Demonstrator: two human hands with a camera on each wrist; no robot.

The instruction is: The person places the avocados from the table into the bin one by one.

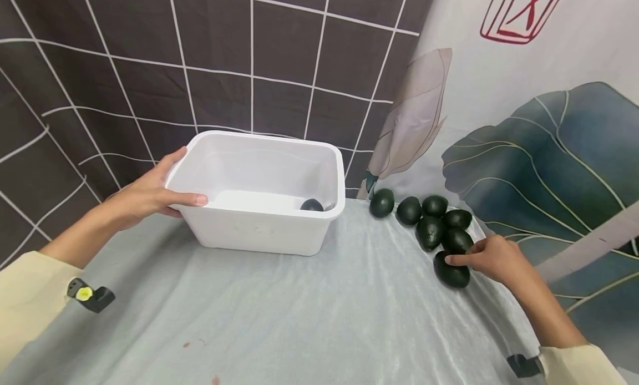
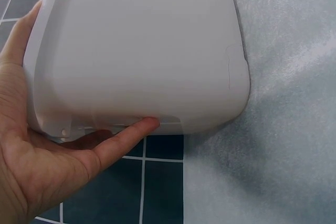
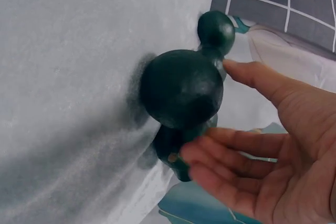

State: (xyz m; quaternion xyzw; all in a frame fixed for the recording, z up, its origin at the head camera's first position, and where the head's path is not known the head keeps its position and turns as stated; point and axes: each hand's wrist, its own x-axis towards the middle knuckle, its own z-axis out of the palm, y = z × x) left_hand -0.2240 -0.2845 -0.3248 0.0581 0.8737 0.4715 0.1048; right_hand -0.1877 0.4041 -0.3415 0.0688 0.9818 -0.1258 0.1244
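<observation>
My left hand point(image 1: 145, 193) grips the left end of a white plastic tub point(image 1: 259, 229), thumb along the front rim. From the left wrist view, fingers of that hand press under the rim on the tub's end wall point(image 2: 142, 66). A dark avocado point(image 1: 312, 205) lies inside at the right, partly hidden by the front wall. Over at the right, my right hand point(image 1: 499, 257) pinches the nearest avocado point(image 1: 451, 271) of a group. The right wrist view has thumb and fingers on opposite sides of this avocado point(image 3: 181, 88), which sits at the cloth.
Several more dark green avocados point(image 1: 430, 232) cluster behind the pinched one, one of them point(image 1: 381, 203) set toward the tub. Light grey cloth point(image 1: 299, 318) covers the table. A dark grid-patterned curtain point(image 1: 214, 41) hangs behind, with a leaf-printed curtain point(image 1: 539, 146) at the right.
</observation>
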